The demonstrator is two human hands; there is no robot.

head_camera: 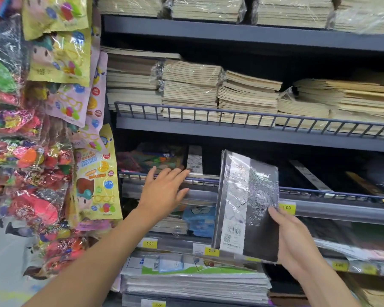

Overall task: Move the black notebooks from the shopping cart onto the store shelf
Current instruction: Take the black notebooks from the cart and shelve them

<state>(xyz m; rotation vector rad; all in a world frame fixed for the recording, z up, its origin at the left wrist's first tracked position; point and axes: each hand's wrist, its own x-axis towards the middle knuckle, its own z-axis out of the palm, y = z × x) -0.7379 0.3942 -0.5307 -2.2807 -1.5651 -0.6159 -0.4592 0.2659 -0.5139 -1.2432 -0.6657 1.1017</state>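
The right hand (297,242) is holding a black notebook (248,207) in shiny plastic wrap, its grip closed on the lower right edge with the thumb on the cover. The notebook is standing up, tilted a little, in the air in front of the middle store shelf (341,210), not resting on it. The left hand (164,191) is reaching out with an open, empty grip, its fingers (177,173) lying over the wire rail (204,181) at the shelf's front edge. Tan notebook stacks (191,89) are sitting on the shelf above. Bright toy packets (60,134) are hanging at the left.
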